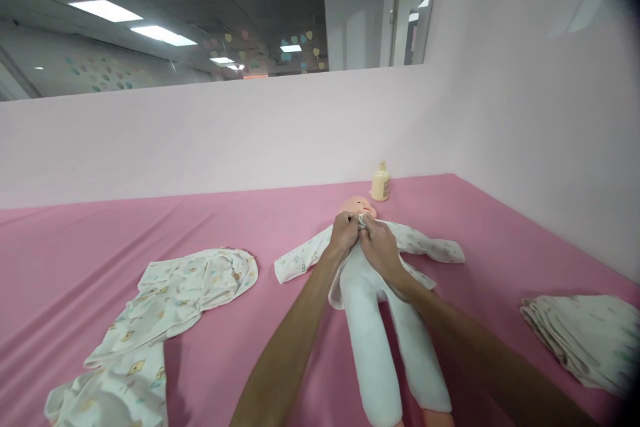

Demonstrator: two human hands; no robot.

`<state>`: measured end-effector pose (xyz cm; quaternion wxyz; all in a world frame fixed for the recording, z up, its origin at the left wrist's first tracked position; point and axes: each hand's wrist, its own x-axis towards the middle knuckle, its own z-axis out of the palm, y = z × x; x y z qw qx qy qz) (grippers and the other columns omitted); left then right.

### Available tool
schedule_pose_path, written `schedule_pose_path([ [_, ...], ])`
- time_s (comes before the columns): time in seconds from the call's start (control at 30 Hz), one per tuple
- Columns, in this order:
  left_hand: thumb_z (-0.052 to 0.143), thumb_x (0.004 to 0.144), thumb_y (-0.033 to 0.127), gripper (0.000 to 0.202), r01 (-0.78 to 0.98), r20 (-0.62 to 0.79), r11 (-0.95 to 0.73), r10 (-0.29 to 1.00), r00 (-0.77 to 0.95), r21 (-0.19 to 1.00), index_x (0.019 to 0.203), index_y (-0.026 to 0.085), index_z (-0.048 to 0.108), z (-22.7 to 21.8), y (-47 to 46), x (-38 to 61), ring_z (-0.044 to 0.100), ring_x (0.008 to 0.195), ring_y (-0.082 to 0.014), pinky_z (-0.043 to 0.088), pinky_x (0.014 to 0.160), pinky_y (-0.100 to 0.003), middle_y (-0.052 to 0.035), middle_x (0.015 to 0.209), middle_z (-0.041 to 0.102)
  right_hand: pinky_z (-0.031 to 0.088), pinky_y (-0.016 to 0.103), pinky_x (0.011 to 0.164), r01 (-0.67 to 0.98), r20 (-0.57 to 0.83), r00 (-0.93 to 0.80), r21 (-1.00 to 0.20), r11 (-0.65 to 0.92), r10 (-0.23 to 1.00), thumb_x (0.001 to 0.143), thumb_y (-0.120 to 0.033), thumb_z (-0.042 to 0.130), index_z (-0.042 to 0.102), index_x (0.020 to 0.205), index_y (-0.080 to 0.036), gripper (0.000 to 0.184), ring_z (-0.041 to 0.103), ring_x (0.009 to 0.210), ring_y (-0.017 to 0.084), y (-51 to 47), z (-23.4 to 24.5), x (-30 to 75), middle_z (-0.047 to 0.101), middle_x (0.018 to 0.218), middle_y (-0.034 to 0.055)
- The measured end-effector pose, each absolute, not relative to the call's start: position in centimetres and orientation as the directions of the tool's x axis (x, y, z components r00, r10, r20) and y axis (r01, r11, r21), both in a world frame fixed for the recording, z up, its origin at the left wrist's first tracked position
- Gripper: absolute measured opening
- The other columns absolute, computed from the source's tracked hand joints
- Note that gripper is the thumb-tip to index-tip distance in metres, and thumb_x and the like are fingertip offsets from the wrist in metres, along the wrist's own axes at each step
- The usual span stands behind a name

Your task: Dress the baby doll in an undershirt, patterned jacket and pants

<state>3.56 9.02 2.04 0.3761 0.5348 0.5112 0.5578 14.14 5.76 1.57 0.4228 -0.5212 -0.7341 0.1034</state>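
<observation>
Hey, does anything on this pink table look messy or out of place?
Only the printed garment at left, which lies crumpled rather than flat. The bottle stands upright, nothing is spilled, and both hands pinch the doll's collar.

The doll's (373, 320) chest and neck are covered by both hands — the left hand (343, 235) and right hand (381, 247) meet there, so what the fingertips pinch cannot be told. Its feet run off the bottom edge. The printed garment (150, 327) is cut off at the lower left, the folded stack (585, 340) fades into the dark right corner, and the bottle's (381, 183) label is too small to read.
</observation>
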Motion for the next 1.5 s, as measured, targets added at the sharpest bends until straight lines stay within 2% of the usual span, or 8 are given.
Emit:
schedule_pose_path([
  [0.37, 0.058, 0.077, 0.013, 0.022, -0.035, 0.135, -0.14, 0.982, -0.132, 0.989, 0.098, 0.012, 0.062, 2.8, 8.4, 3.5, 0.064, 0.077, -0.0137, 0.048, 0.074, -0.025, -0.0083, 0.088, 0.07, 0.042, 0.036, 0.101, 0.517, 0.424, -0.058, -0.762, 0.39, 0.904, 0.085, -0.018, 0.039, 0.063, 0.126, -0.019, 0.047, 0.056, 0.119, 0.024, 6.2, 1.9, 14.6, 0.064, 0.129, 0.0083],
  [0.5, 0.062, 0.077, 0.019, 0.025, 0.152, 0.071, -0.061, 0.995, -0.065, 0.986, 0.101, 0.013, 0.063, 4.9, 7.0, 2.2, 0.061, 0.073, -0.0132, 0.044, 0.066, -0.023, -0.0059, 0.088, 0.068, 0.042, 0.035, 0.097, 0.596, 0.402, -0.092, -0.71, 0.374, 0.911, 0.085, -0.022, 0.045, 0.059, 0.127, -0.017, 0.044, 0.056, 0.118, 0.025, 6.5, 2.3, 15.4, 0.064, 0.126, 0.0102],
  [0.6, 0.065, 0.074, 0.027, 0.012, 0.356, 0.044, -0.052, 0.999, 0.03, 0.933, 0.078, 0.016, 0.062, 6.8, 5.7, 1.0, 0.048, 0.058, -0.0108, 0.033, 0.054, -0.023, -0.0004, 0.07, 0.058, 0.041, 0.037, 0.094, 0.729, 0.387, -0.172, -0.568, 0.381, 0.906, 0.084, -0.022, 0.048, 0.062, 0.116, -0.016, 0.035, 0.055, 0.115, 0.027, 6.6, 2.8, 16.2, 0.065, 0.117, 0.0119],
  [0.77, 0.063, 0.07, 0.019, 0.042, 0.62, 0.045, -0.088, 0.995, 0.084, 0.78, 0.048, 0.02, 0.028, 8.6, 3.9, 0.3, 0.016, 0.048, -0.0076, 0.012, 0.051, -0.029, 0.0053, 0.048, 0.022, 0.04, 0.033, 0.075, 0.812, 0.29, -0.213, -0.478, 0.334, 0.933, 0.083, -0.019, 0.047, 0.064, 0.102, -0.019, 0.025, 0.06, 0.097, 0.026, 6.5, 4.0, 17.4, 0.068, 0.101, 0.0093],
  [0.9, 0.061, 0.064, 0.01, 0.037, 0.758, 0.115, -0.065, 0.993, -0.013, 0.648, 0.049, 0.02, 0.029, 9.1, 3.1, 0.6, 0.02, 0.045, -0.0086, 0.014, 0.052, -0.029, 0.0054, 0.045, 0.027, 0.037, 0.031, 0.069, 0.834, 0.243, -0.221, -0.454, 0.312, 0.944, 0.081, -0.021, 0.051, 0.062, 0.093, -0.019, 0.016, 0.061, 0.091, 0.025, 6.4, 4.5, 18.3, 0.067, 0.093, 0.0091],
  [1.13, 0.047, 0.079, 0.013, 0.02, 0.875, 0.286, -0.197, 0.956, 0.071, 0.442, 0.061, 0.019, 0.04, 8.6, 2.5, 1.8, 0.042, 0.062, -0.0156, 0.022, 0.058, -0.029, -0.0023, 0.066, 0.051, 0.025, 0.029, 0.055, 0.847, 0.207, -0.284, -0.403, 0.346, 0.936, 0.075, -0.012, 0.047, 0.047, 0.065, -0.021, 0.013, 0.049, 0.063, 0.016, 6.0, 5.5, 19.2, 0.057, 0.068, 0.0022],
  [1.27, 0.046, 0.085, 0.017, 0.021, 0.832, 0.357, -0.281, 0.928, 0.108, 0.478, 0.065, 0.019, 0.04, 7.0, 2.3, 2.8, 0.045, 0.065, -0.0156, 0.024, 0.06, -0.028, -0.0009, 0.068, 0.054, 0.024, 0.027, 0.053, 0.761, 0.268, -0.228, -0.55, 0.343, 0.936, 0.076, -0.014, 0.047, 0.046, 0.065, -0.021, 0.012, 0.044, 0.057, 0.013, 6.0, 6.2, 19.2, 0.052, 0.064, -0.001],
  [1.5, 0.04, 0.093, 0.021, 0.029, 0.835, 0.475, -0.334, 0.874, 0.1, 0.438, 0.064, 0.019, 0.041, 4.7, 2.5, 3.5, 0.046, 0.067, -0.0156, 0.026, 0.062, -0.027, -0.0029, 0.072, 0.057, 0.022, 0.023, 0.046, 0.49, 0.158, -0.273, -0.826, 0.278, 0.949, 0.071, -0.021, 0.051, 0.046, 0.061, -0.02, 0.011, 0.036, 0.05, 0.009, 6.7, 6.1, 20.0, 0.039, 0.054, -0.0053],
])
